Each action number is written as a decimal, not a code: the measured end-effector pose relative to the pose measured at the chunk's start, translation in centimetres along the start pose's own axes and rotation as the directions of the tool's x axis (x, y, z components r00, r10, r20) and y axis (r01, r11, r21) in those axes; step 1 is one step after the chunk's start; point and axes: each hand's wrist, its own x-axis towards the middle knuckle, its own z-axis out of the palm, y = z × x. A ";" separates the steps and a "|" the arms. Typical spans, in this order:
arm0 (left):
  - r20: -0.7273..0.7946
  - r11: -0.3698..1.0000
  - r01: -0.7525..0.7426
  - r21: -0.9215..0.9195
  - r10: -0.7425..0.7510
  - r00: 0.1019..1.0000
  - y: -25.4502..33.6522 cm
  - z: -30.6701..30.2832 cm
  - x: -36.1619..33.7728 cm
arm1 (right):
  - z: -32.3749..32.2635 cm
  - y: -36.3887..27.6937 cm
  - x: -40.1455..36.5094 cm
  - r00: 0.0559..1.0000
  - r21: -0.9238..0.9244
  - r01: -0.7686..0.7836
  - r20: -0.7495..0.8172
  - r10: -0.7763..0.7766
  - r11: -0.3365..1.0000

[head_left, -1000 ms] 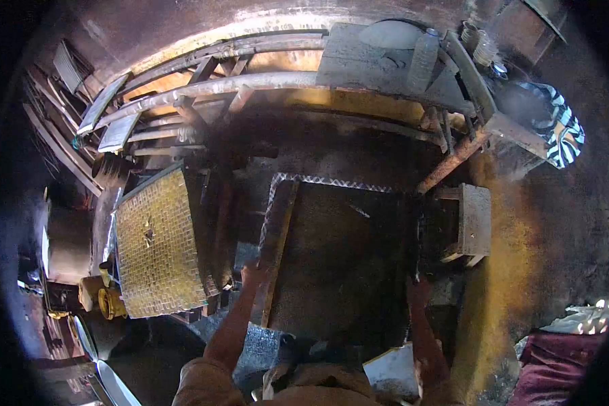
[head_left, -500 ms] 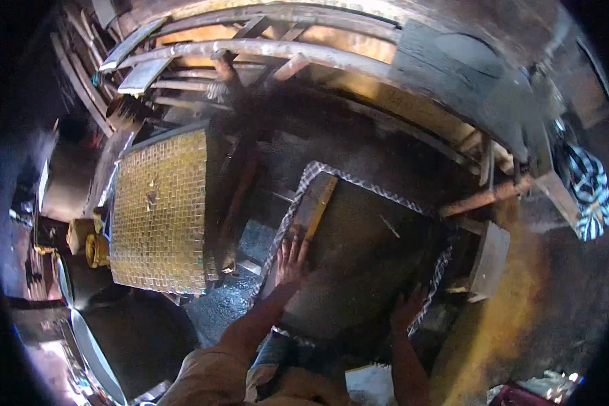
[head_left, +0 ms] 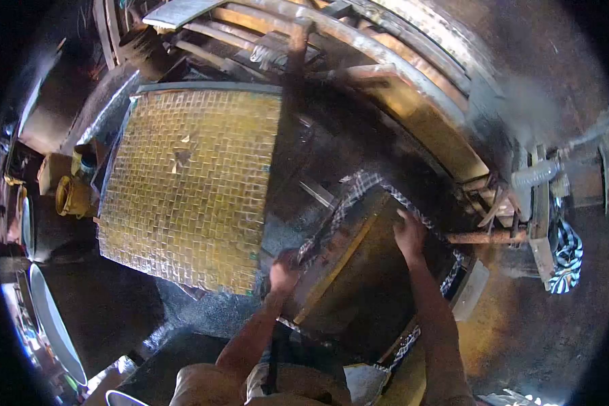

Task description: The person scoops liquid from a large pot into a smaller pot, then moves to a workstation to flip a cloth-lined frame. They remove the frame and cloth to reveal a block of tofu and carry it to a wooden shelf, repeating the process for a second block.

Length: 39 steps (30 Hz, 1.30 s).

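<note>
A dark, flat rectangular panel (head_left: 375, 291) lies in front of me, its edges bordered with black-and-white patterned cloth (head_left: 363, 180). Along its left part runs a long, thin wooden strip (head_left: 342, 268), set at a slant. My left hand (head_left: 284, 274) is closed on the cloth border at the panel's left side, its fingertips partly hidden in shadow. Over the far right part of the panel is my right hand (head_left: 410, 237), fingers apart and pointing away from me, close to the far border. Nothing shows between those fingers.
A large woven yellow panel (head_left: 189, 189) stands to the left, beside a yellow container (head_left: 71, 196). Wooden beams (head_left: 413, 122) cross the back. At right are a clear plastic bottle (head_left: 536, 174) and a striped cloth (head_left: 567, 258). A round pale-rimmed vessel (head_left: 57, 328) sits lower left.
My left hand went from lying flat by the strip to gripping the left border. My right hand moved from the near right edge to the far side. The view has shifted.
</note>
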 end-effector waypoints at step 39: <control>0.242 0.789 -0.266 0.554 0.153 0.958 6.2 3.7 -3.9 | 0.3 17.3 -33.4 0.668 0.376 -0.678 -0.041 0.743 0.631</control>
